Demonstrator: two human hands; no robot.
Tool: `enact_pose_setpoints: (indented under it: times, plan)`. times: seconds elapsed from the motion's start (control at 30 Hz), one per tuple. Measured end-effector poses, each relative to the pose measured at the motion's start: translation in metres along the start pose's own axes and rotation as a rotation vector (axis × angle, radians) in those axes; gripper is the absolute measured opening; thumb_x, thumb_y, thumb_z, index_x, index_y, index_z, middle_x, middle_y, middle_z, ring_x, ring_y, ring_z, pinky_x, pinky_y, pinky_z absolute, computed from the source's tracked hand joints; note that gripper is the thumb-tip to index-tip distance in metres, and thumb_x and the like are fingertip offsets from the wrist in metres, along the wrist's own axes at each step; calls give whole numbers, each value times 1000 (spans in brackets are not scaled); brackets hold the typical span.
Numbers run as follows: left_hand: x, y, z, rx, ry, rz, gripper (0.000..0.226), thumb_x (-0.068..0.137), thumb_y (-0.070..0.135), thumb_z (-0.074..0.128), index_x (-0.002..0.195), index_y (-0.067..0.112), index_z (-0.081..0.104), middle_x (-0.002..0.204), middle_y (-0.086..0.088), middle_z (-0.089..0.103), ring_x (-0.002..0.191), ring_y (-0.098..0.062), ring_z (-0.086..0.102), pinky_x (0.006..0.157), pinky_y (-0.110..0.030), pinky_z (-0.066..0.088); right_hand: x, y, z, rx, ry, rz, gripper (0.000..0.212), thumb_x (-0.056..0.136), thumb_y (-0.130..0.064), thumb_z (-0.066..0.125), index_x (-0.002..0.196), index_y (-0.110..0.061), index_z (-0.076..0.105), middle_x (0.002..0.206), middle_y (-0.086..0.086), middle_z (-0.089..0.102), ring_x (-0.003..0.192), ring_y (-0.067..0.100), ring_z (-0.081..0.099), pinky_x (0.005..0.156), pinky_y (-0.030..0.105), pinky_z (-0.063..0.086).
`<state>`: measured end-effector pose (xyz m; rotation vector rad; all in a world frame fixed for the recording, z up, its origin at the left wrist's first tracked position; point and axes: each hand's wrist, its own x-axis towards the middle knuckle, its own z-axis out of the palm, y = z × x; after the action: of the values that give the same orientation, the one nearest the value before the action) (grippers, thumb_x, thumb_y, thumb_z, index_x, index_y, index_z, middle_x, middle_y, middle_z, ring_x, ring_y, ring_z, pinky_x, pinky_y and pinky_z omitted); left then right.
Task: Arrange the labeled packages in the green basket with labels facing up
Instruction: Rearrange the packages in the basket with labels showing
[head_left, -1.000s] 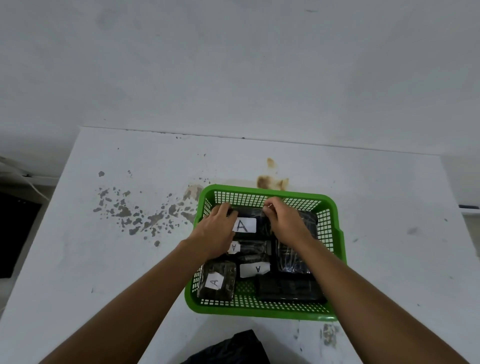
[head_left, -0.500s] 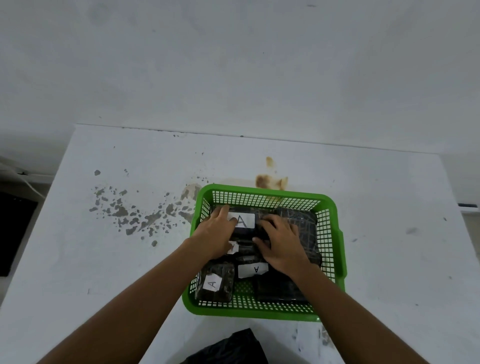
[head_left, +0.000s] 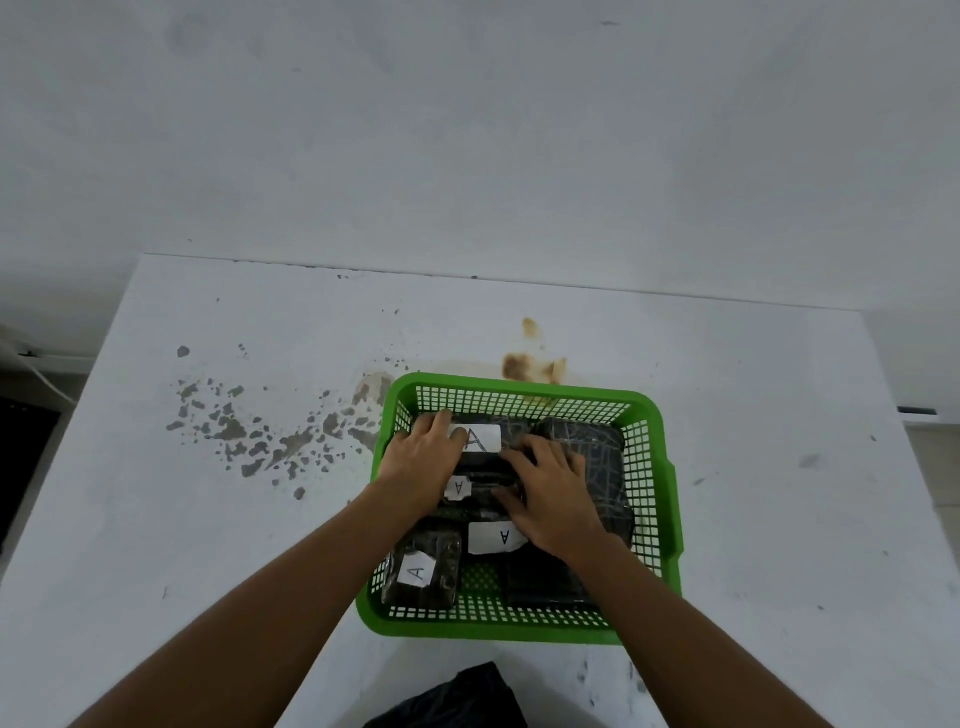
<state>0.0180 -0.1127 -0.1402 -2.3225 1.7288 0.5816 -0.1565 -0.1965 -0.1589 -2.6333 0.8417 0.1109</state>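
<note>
A pale grey-white wall (head_left: 467, 130) fills the upper half of the view, faintly smudged and otherwise plain. Below it lies a white table (head_left: 208, 519), its far edge running straight along the wall. The top is worn: a scatter of grey chipped spots (head_left: 249, 431) spreads over its left middle, and a brown rusty stain (head_left: 530, 364) sits just beyond the far rim of the basket. A dark strip of floor or furniture (head_left: 21, 467) shows past the table's left edge, with a pale cable above it.

The green basket (head_left: 670, 519), a mesh-sided plastic tray, stands on the table right of centre, near the front edge. Inside it lie several dark wrapped packages. The biggest, a package without a visible label (head_left: 597, 462), fills the right side. A package with a white "A" label (head_left: 480, 439) lies at the far left; a second labelled one (head_left: 460, 488) sits just nearer, a third label (head_left: 493, 538) shows in the middle, and a small labelled package (head_left: 423, 571) rests in the near left corner. All four labels face up.

The left hand (head_left: 415, 467) rests on the far-left package with fingers spread flat, not closed around anything. The right hand (head_left: 556, 493) lies palm down in the middle of the basket, fingers splayed over the packages, pressing rather than pinching.

A dark crumpled bag (head_left: 457, 699) pokes in at the bottom edge.
</note>
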Motion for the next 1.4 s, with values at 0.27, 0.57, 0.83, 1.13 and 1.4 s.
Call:
enact_pose_setpoints:
  times: [0.27,0.57,0.83,1.13,1.4]
  plan:
    - [3,2,0,-35,35,-15,62,77,4,72,130,12,40,143,-13,34,129,-32,36,93,-46,47,-26,3,3,-23,-104,-128,27,90,-44,57,112,-33,67,101,5,59,99,29,52,82,44,37]
    - [-6,0,5,-62,44,36,58,82,11,69,132,12,40,150,-13,25,138,-31,27,101,-48,44,-31,-2,9,-99,-84,-115,43,81,-57,60,110,-24,61,106,3,60,103,26,54,87,45,41]
    - [-17,6,-1,-108,33,107,46,92,32,54,133,14,47,148,-12,34,138,-31,28,109,-50,33,-39,-8,8,-7,15,20,35,88,-48,57,111,-22,61,111,4,58,106,26,52,88,42,40]
    - [-27,55,-12,-367,4,227,36,93,31,54,124,13,54,124,-7,51,115,-26,50,94,-44,46,-63,8,0,-90,18,495,85,71,-76,52,134,-22,32,141,15,33,129,36,33,97,53,42]
    - [-33,75,-10,-535,-53,201,35,94,23,54,126,9,52,124,-9,51,115,-26,50,97,-37,44,-74,15,-9,366,162,479,63,86,-35,59,139,-14,32,144,11,40,132,30,37,105,50,41]
